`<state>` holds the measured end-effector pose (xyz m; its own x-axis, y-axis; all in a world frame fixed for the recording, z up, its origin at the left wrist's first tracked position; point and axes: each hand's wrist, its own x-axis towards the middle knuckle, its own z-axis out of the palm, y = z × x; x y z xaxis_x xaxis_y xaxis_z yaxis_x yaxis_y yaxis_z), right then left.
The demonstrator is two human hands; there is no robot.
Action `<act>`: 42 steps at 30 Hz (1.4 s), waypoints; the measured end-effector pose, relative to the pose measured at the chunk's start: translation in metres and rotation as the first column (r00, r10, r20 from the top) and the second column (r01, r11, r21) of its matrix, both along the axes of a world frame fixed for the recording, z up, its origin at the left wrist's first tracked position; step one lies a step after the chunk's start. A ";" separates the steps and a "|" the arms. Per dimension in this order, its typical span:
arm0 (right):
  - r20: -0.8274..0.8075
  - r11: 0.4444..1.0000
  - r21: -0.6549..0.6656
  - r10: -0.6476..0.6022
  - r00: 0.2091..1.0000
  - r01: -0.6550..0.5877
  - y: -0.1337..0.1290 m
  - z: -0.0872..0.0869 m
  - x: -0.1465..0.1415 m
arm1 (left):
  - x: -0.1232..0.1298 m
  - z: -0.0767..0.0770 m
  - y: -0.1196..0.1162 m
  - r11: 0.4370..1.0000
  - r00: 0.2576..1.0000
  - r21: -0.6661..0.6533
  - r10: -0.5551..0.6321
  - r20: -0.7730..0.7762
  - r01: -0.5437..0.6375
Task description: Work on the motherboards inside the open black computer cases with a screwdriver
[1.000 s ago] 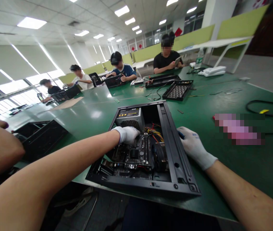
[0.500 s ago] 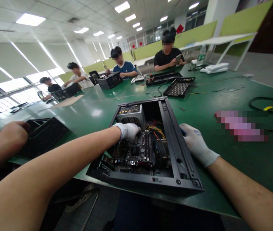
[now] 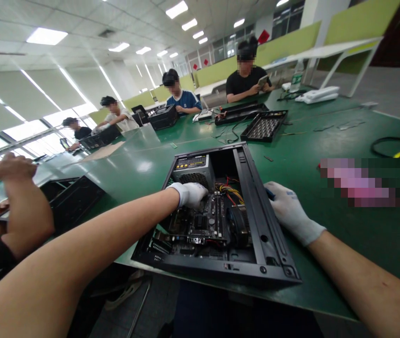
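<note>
An open black computer case (image 3: 273, 225) lies on the green table, its inside facing up. My left hand (image 3: 193, 194), in a white glove, reaches inside beside the grey power supply (image 3: 193, 170), over the upper edge of the motherboard (image 3: 205, 220). Its fingers are bent downward, and what they hold, if anything, is hidden. My right hand (image 3: 286, 204), also gloved, is closed round a small dark blue item (image 3: 269, 191) against the right outer side of the case. Coloured cables (image 3: 231, 191) and a dark round fan (image 3: 235, 225) sit right of the motherboard.
A person's bare arm (image 3: 33, 211) and another black case (image 3: 76, 202) are at the left. Black trays (image 3: 265, 126) lie beyond my case. A blurred pink item (image 3: 358, 183) and a black cable (image 3: 379, 145) are at the right. Several people sit across the table (image 3: 143, 150).
The neighbour's arm at the left has lifted, its hand now higher. The view has shifted slightly; my hands keep nearly the same places at the case.
</note>
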<state>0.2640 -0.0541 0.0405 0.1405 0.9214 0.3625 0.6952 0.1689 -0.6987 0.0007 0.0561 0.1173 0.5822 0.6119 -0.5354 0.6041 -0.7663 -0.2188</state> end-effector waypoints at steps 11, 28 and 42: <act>-0.169 0.989 -0.145 -0.019 0.985 -0.006 -0.005 -0.005 -0.001 | 0.005 -0.001 -0.002 0.999 0.997 -0.044 -0.008 -0.078 0.004; -0.236 0.952 -0.306 -0.088 0.968 0.012 -0.005 0.006 -0.002 | 0.012 0.010 -0.005 0.988 0.990 -0.070 0.142 0.021 -0.140; -0.275 0.965 -0.259 -0.038 0.961 -0.036 -0.008 -0.006 0.000 | 0.012 0.009 0.000 0.995 0.996 -0.054 0.087 -0.028 -0.089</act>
<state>0.2642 -0.0623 0.0349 0.2016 0.9777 0.0587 0.4694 -0.0438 -0.8819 0.0131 0.0563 0.1261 0.5131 0.6291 -0.5839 0.6644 -0.7218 -0.1939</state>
